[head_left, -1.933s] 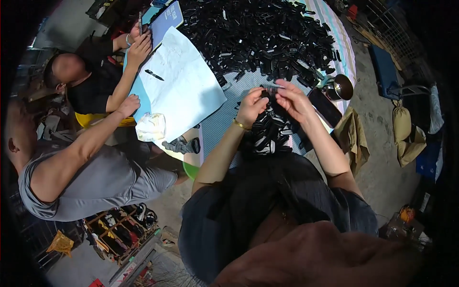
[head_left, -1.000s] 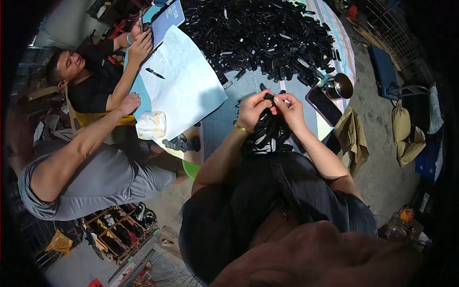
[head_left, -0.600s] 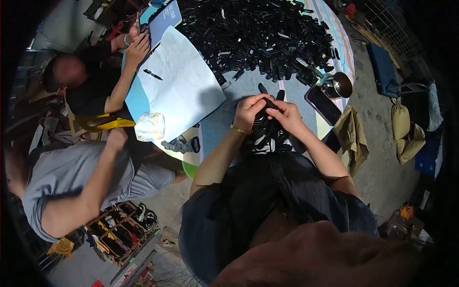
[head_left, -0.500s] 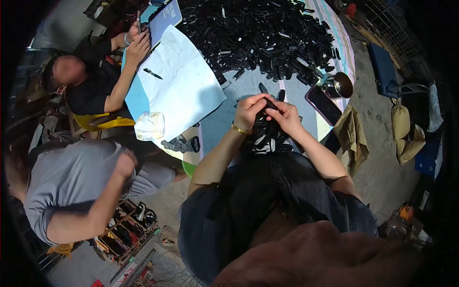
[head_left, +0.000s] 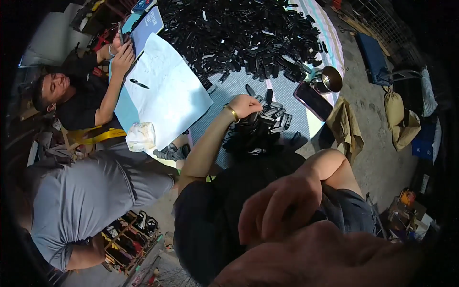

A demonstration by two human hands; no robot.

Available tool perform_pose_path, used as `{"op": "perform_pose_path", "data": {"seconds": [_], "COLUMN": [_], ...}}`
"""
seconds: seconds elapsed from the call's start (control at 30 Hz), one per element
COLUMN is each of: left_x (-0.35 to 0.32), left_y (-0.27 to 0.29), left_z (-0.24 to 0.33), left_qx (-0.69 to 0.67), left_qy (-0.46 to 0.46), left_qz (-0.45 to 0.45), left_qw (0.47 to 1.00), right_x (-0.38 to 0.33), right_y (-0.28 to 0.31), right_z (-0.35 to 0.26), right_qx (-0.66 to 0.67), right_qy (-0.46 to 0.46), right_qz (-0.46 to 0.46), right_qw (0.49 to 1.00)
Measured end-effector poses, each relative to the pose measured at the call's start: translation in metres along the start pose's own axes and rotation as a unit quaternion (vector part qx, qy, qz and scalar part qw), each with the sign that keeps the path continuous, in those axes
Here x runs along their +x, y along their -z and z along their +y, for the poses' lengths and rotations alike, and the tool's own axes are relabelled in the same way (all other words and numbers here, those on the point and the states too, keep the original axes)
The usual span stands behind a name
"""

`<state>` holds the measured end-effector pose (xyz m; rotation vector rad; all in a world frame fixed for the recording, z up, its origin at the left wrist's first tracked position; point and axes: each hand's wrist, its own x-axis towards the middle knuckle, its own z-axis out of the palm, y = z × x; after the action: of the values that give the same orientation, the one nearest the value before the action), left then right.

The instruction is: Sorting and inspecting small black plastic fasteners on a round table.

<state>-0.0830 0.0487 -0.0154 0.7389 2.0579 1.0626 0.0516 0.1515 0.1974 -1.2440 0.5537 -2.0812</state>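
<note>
My left hand (head_left: 245,106) is over the near heap of small elongated black pieces (head_left: 272,119), some with shiny grey faces. Its fingers are curled together at the heap's upper edge; whatever may be between the fingertips is hidden. A yellow bangle (head_left: 232,114) circles that wrist. My right hand (head_left: 282,205) is raised off the table, close in front of me. Its fingers are bent inward around a dark gap, and no piece shows in them. A much larger heap of similar black pieces (head_left: 239,38) covers the far part of the table.
A dark-screened phone (head_left: 313,101) and a metal cup (head_left: 330,80) stand at the table's right edge. White paper (head_left: 167,91) with a pen (head_left: 139,83) lies on the left, beside a crumpled white bag (head_left: 141,137). Two people sit at the left, one handling a phone (head_left: 120,33).
My hands have come apart from the black piece they held together. The right rose toward me; the left stayed low over the near heap. The grey-shirted person's arm dropped.
</note>
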Motion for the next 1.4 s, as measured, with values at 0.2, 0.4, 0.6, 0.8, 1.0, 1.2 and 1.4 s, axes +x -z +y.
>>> {"op": "perform_pose_path", "data": {"seconds": [0.2, 0.4, 0.6, 0.8, 1.0, 1.2, 1.4], "left_x": [0.050, 0.092, 0.106, 0.067, 0.007, -0.045, -0.055], "left_y": [-0.002, -0.021, -0.030, -0.018, -0.004, -0.005, -0.002], "left_z": [0.000, 0.025, 0.017, 0.017, -0.033, -0.041, -0.009], "left_qx": [0.093, 0.186, 0.277, 0.024, -0.177, -0.448, -0.535], "left_qy": [-0.064, -0.012, -0.030, -0.020, -0.059, 0.016, -0.001], "left_qz": [0.191, 0.320, 0.328, 0.397, 0.330, 0.243, 0.169], "left_qw": [0.975, 0.929, 0.903, 0.917, 0.926, 0.860, 0.828], "right_x": [0.000, 0.002, 0.000, -0.001, -0.001, -0.076, -0.134], "right_y": [-0.006, -0.003, -0.014, -0.004, 0.030, 0.195, 0.268], "right_z": [0.002, 0.003, 0.002, 0.002, 0.001, 0.017, 0.010], "right_qx": [0.112, 0.143, 0.174, 0.163, 0.017, -0.791, -0.881], "right_qy": [0.033, 0.029, 0.028, 0.029, 0.031, -0.183, -0.280], "right_qz": [-0.005, -0.020, 0.030, -0.011, -0.010, 0.317, 0.171], "right_qw": [0.993, 0.989, 0.984, 0.986, 0.999, 0.490, 0.341]}}
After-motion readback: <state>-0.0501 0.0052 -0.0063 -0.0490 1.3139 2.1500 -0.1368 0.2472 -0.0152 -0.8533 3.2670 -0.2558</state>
